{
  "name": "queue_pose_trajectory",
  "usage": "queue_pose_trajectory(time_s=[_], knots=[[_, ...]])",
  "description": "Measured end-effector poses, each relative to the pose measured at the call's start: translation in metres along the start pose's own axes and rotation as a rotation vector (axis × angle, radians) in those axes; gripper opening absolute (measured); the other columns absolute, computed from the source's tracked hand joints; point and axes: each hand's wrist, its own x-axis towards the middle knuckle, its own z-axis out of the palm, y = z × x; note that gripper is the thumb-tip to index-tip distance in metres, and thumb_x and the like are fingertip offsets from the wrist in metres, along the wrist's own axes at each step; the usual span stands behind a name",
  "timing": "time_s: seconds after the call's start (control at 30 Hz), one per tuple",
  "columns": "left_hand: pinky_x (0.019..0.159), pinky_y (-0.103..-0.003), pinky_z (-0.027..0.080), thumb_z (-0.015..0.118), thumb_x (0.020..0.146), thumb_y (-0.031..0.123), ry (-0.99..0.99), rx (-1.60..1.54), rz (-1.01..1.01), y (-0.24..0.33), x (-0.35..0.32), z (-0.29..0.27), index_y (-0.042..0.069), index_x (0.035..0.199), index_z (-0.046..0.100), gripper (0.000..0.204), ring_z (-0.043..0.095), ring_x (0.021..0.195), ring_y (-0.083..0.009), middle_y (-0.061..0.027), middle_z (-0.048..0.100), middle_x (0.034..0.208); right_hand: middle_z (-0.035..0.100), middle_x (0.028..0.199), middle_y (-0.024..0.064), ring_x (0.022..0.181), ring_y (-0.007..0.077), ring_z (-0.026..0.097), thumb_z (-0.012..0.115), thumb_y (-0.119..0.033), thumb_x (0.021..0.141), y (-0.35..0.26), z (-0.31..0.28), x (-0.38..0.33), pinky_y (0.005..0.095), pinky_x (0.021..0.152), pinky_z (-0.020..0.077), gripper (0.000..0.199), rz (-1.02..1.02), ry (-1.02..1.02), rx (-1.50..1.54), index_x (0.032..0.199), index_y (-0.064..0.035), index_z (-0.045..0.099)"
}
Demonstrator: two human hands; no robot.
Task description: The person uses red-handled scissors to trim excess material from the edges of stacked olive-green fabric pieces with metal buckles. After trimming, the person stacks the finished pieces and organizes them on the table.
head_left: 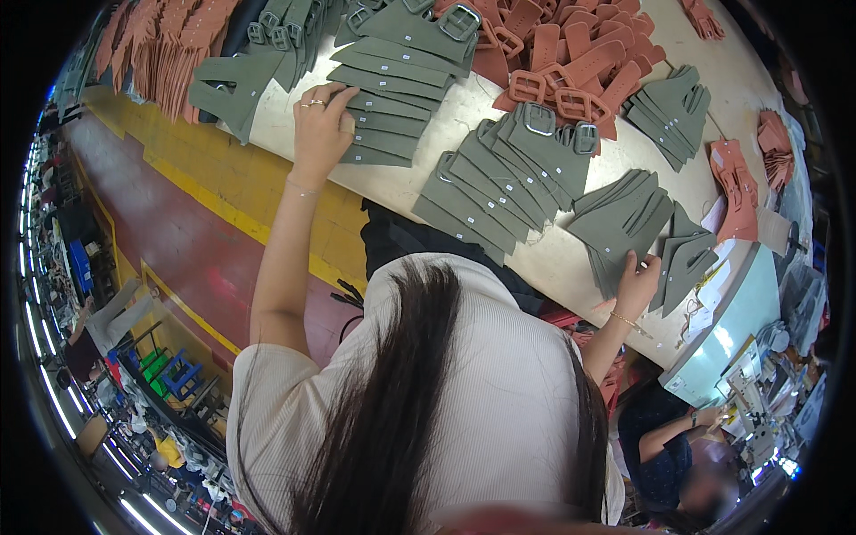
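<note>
My left hand (324, 125), wearing rings, is at the near left edge of a fanned row of green fabric pieces (383, 129) with small white stickers. Its fingers are closed on the edge of one piece; the exact grip is partly hidden. My right hand (637, 283) is at the lower edge of another fanned green stack (621, 218), its fingers bent and pinched at that edge. Between my hands lies a third row of green pieces (499, 192), with metal buckles (539, 119) at its far end.
Orange-red belt straps with covered buckles (571, 71) are heaped at the table's far side. Orange pieces (169, 53) hang at the far left edge. More green pieces (670, 116) and orange pieces (736, 187) lie rightward. A co-worker (669, 446) sits at the lower right by a sewing machine (749, 401).
</note>
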Motion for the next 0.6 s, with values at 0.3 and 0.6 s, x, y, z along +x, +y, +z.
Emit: queue_pose_trajectory(time_s=[0.3,0.6], knots=[[0.085,-0.041,0.042,0.062,0.079,0.007,0.095,-0.011,-0.153,-0.006,-0.010,0.000,0.008,0.108,0.062,0.029,0.053,0.099,-0.0302,-0.0112,0.057,0.107,0.061,0.090,0.0214,0.078,0.0355,0.060,0.067,-0.024,0.084,0.004,0.002,0.002,0.0420,0.071,0.0469,0.032,-0.017,-0.002,0.027,0.095,0.0025,0.054],[0.069,-0.034,0.047,0.070,0.080,0.018,-0.098,-0.394,-0.766,-0.043,-0.024,0.011,-0.003,0.099,0.064,0.029,0.058,0.074,-0.0197,-0.0158,0.064,0.094,0.060,0.092,0.0204,0.084,0.0373,0.059,0.068,-0.020,0.082,0.004,0.002,0.001,0.0420,0.075,0.0461,0.028,-0.014,0.011,0.037,0.094,0.0022,0.055]])
